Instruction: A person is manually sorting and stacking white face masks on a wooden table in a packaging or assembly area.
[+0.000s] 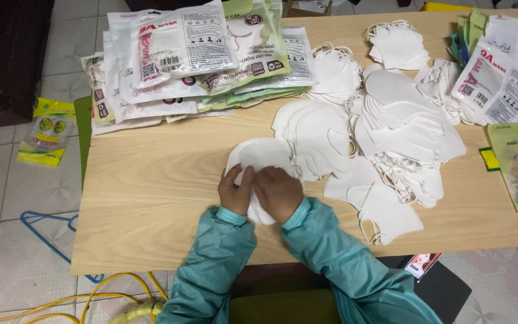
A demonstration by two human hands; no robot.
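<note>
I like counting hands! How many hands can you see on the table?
2. The left hand and the right hand are side by side at the table's near edge, both gripping a small stack of white masks.

A pale wooden table (151, 198) carries everything, and it stands on a light tiled floor (7, 198). On its far left part lies a stack of flat printed mask packets (193, 60), in the middle and right spreads a loose heap of white face masks (391, 126), and more packets (499, 78) lie at the far right edge. On the floor to the left lie a small yellow-green packet (46, 132), a blue clothes hanger (49, 234) and a yellow cable (91, 297).
</note>
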